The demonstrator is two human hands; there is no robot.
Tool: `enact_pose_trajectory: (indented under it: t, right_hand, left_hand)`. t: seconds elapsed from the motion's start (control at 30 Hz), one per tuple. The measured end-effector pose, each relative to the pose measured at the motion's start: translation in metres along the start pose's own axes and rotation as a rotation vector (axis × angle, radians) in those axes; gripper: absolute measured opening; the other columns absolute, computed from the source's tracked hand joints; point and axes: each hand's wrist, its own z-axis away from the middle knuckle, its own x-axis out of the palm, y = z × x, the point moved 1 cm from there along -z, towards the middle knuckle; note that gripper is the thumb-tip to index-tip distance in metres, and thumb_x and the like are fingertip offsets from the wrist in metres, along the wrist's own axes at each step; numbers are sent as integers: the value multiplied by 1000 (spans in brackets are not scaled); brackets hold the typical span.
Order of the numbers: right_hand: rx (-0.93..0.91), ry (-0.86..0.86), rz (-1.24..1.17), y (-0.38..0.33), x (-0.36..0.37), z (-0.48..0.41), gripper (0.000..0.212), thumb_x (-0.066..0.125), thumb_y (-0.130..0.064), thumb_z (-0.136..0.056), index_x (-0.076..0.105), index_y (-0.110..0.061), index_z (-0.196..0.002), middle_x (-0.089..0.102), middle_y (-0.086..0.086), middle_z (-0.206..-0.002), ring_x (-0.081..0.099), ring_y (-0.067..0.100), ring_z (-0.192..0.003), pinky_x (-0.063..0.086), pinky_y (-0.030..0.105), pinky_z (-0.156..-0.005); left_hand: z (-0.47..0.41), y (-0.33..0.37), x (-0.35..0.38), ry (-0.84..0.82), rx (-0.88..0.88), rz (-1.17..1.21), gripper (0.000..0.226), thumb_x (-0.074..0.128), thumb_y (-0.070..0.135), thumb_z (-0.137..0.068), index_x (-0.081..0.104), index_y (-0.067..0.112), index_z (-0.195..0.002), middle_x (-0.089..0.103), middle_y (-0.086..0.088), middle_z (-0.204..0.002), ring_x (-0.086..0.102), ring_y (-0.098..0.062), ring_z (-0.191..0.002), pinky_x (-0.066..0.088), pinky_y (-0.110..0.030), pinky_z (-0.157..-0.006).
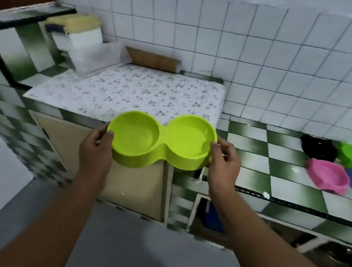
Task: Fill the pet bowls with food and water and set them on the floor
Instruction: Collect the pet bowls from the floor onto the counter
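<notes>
The body in view consists of two bare forearms and two bare hands. The left grip (96, 150), a bare human hand, shows its back, its wrist and one thumb; its other fingers are hidden. The right grip (223, 164), likewise a bare human hand, shows its back, its thumb and parts of its fingers. The left forearm (57, 218) is uncovered along its full visible length, from wrist to lower frame edge. The right forearm (268, 245) is uncovered in the same way. Both forearms widen from wrist towards elbow. Blur hides finer surface detail, such as nails.
</notes>
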Motion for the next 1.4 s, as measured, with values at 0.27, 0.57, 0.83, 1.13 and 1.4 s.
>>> enact_pose_trajectory:
  t: [0.27,0.57,0.83,1.13,1.4]
  right_hand:
    - [-17,170,44,-21,-147,-75,21,68,-38,-81,72,-28,-99,68,3,-103,61,19,-85,56,42,-76]
    - [-3,185,219,-30,-284,-183,22,64,-27,-91,70,-20,-111,69,4,-107,65,17,-93,52,28,-75]
    - [14,130,378,-20,-305,-273,19,59,-24,-96,67,-22,-113,68,-8,-93,60,7,-79,46,23,-67]
    - [58,179,492,12,-291,-369,10,61,-33,-90,60,-24,-92,70,-1,-93,67,23,-90,56,44,-84]
    - [59,3,762,30,-296,-446,24,57,-24,-96,64,-7,-112,69,12,-110,62,30,-104,48,38,-92]
  left_hand:
    - [64,-8,159,-253,-44,27,26,58,15,-103,66,19,-127,67,-4,-123,61,-24,-117,52,-44,-101]
    - [142,-38,307,-338,-143,-50,31,58,18,-103,63,16,-134,64,-3,-124,59,-23,-111,49,-38,-92]
    - [146,-76,375,-416,-265,-124,27,58,9,-101,61,23,-124,65,-3,-115,62,-26,-107,55,-46,-93]
    - [117,-109,432,-440,-399,-123,35,56,7,-101,58,15,-134,62,-6,-124,63,-29,-112,57,-33,-76]
    - [143,-135,478,-404,-479,-208,26,65,13,-94,60,34,-109,66,3,-109,66,-24,-105,58,-50,-93]
